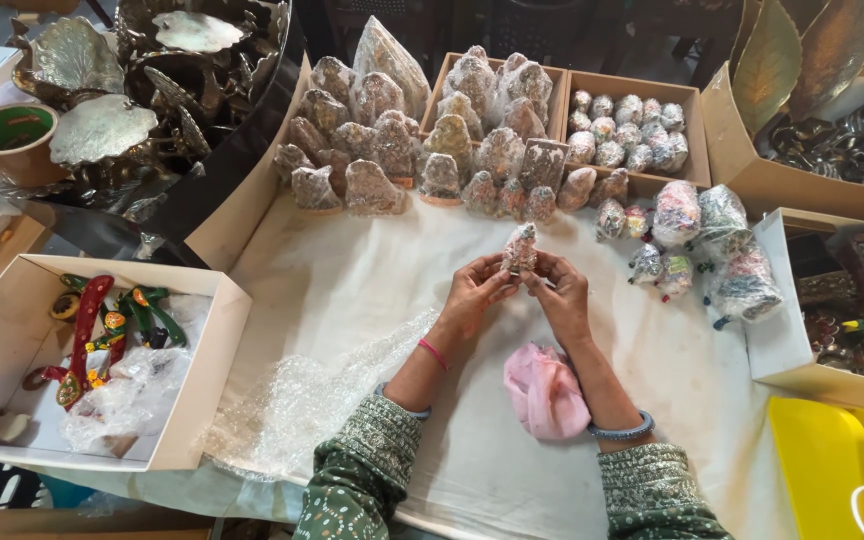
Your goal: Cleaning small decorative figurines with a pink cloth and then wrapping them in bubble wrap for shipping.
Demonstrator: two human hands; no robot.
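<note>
Both hands, left hand [474, 292] and right hand [559, 292], pinch a small bubble-wrapped painted figurine [520, 248] above the white-clothed surface [352, 270], seemingly mid-wrapping; next move calls for steady fingertips; pink crumpled cloth [544, 392] lies beneath

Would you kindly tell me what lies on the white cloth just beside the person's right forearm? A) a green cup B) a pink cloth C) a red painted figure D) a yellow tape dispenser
B: a crumpled pink cloth lies on the white cloth against the right forearm, below the two hands, left hand and right hand, which hold a small wrapped figure.
</note>
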